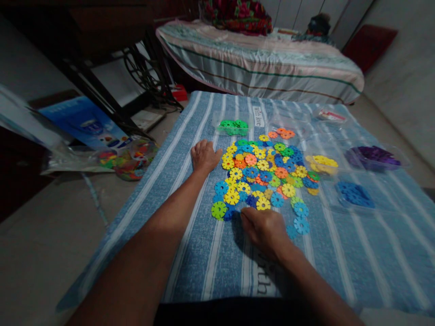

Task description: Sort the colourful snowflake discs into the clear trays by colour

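A pile of flat notched plastic discs (261, 165) in yellow, blue, orange and green spreads over the striped cloth. My left hand (204, 156) rests on the cloth at the pile's left edge, thumb apart from the fingers, with nothing visible in it. At the near edge of the pile, my right hand (265, 226) is closed, thumb and fingers pressed together; anything between them is hidden. Close to it lie a dark blue disc (229, 213) and a yellow disc (263, 203). A lime green disc (218, 210) sits further left.
Clear plastic boxes hold sorted discs: green (234, 127), yellow (322, 164), purple (375, 157) and blue (355, 194). The striped tablecloth (190, 226) covers the table. Beyond stands a bed (265, 68); a bag of colourful pieces (134, 160) lies on the left.
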